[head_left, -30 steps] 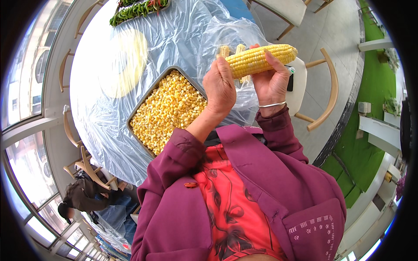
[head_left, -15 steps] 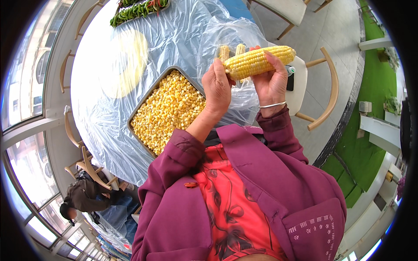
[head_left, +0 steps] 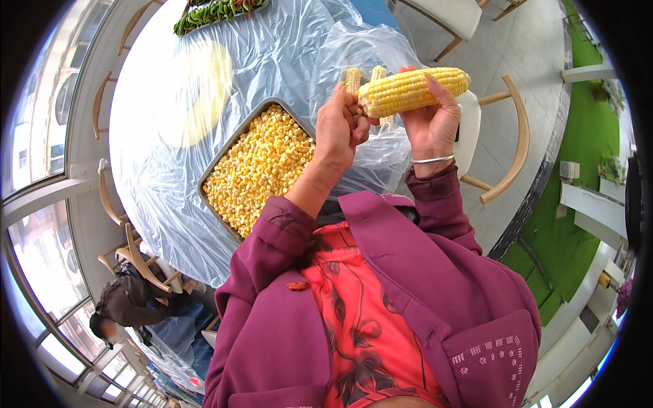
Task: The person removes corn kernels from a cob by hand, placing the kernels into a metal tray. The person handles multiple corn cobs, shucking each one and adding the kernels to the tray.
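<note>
My right hand (head_left: 432, 126) is wrapped round a yellow ear of corn (head_left: 415, 90), held tilted above the table's right side. Its kernels look full along the visible side, and the blunt end points left. At that blunt end is my left hand (head_left: 340, 126), its fingers curled in and its thumb bent; whatever they may hold is hidden. Below and left of it sits a square metal tray (head_left: 221, 158) heaped with loose corn kernels (head_left: 262, 170). Bare corn cobs (head_left: 353, 79) lie behind the ear on clear plastic, partly covered by my hands.
Thin plastic sheeting (head_left: 163, 183) covers the round table. A tray of green peppers (head_left: 214, 15) stands at the far edge. To the right is a wooden-armed chair (head_left: 520, 139) with a pale seat. Another person (head_left: 129, 302) is bent over at the lower left, near more chairs.
My left hand has drawn slightly left off the ear's end, and its fingers have curled. The ear and my right hand have shifted a little to the right.
</note>
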The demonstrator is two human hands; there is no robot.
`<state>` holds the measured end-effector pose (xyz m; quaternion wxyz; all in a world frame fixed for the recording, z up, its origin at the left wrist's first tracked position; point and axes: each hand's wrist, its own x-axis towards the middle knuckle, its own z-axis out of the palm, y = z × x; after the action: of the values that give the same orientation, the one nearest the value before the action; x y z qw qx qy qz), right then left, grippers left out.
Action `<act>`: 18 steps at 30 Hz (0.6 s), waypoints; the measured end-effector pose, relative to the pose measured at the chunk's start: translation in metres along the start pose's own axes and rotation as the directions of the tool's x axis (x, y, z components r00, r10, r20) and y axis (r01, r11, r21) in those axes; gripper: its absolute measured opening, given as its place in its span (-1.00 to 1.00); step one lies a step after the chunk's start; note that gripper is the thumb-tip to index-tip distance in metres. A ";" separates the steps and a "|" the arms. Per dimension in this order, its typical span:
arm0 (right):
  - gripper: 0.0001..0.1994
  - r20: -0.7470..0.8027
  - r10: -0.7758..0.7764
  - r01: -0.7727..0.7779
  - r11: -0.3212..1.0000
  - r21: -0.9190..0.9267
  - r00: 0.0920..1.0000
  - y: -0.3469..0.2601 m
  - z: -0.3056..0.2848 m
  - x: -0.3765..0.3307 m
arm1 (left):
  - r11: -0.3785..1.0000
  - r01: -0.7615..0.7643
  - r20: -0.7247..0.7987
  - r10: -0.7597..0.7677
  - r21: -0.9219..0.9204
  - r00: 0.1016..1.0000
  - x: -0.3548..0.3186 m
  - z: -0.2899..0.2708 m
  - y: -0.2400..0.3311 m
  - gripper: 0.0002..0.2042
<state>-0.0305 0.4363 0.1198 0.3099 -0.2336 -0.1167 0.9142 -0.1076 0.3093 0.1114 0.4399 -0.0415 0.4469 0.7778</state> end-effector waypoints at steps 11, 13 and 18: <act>-0.56 0.020 0.004 -0.004 1.000 0.030 1.000 -0.008 -0.005 0.005 | 0.926 0.199 0.248 -0.121 -0.319 0.961 -0.003 -0.034 0.000 -0.56; -0.56 0.018 0.010 -0.010 0.999 0.034 1.000 -0.010 -0.005 0.004 | 0.906 0.222 0.314 -0.106 -0.360 0.944 -0.001 -0.038 -0.003 -0.54; -0.50 0.021 -0.007 0.006 0.999 0.041 1.000 -0.014 -0.011 0.005 | 0.842 0.258 0.322 -0.107 -0.474 0.941 -0.006 -0.029 -0.002 -0.52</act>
<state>-0.0214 0.4517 0.1134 0.3165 -0.2173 -0.1018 0.9178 -0.1121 0.2843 0.0956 0.5451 -0.0877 0.1517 0.8199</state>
